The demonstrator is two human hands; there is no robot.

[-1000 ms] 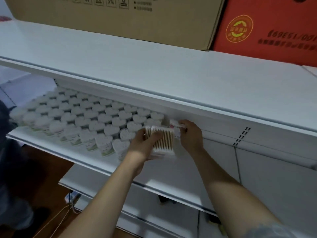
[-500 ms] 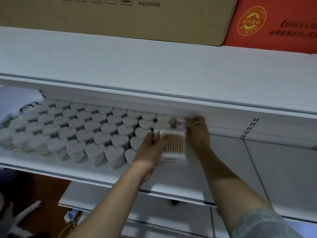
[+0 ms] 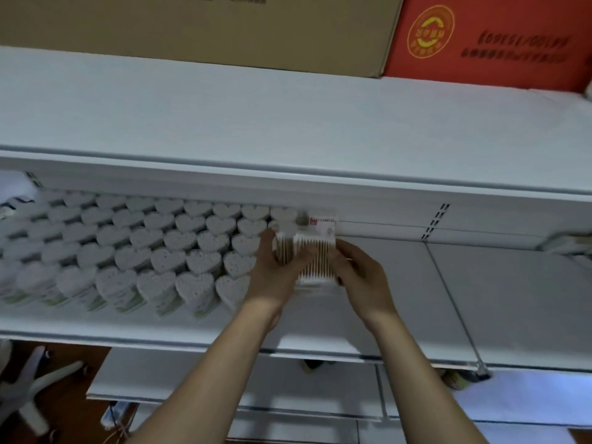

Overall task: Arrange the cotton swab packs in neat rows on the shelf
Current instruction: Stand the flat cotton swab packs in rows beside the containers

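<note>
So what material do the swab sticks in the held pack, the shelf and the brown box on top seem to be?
Swab sticks: probably wood or bamboo, tan and matt, white tips.
Pack: looks like clear plastic; the sticks show through.
Shelf: likely painted metal, smooth white, thin edge.
Box: corrugated cardboard, dull brown, printed marks.

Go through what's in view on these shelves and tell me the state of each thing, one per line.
Left hand: grips the flat swab pack's left side.
Right hand: holds the pack's right edge.
Flat swab pack: held over the middle shelf, beside the rows.
Heart-shaped swab packs: upright, in neat rows.
Labelled pack: standing at the back.
Brown carton: closed, on the top shelf.
</note>
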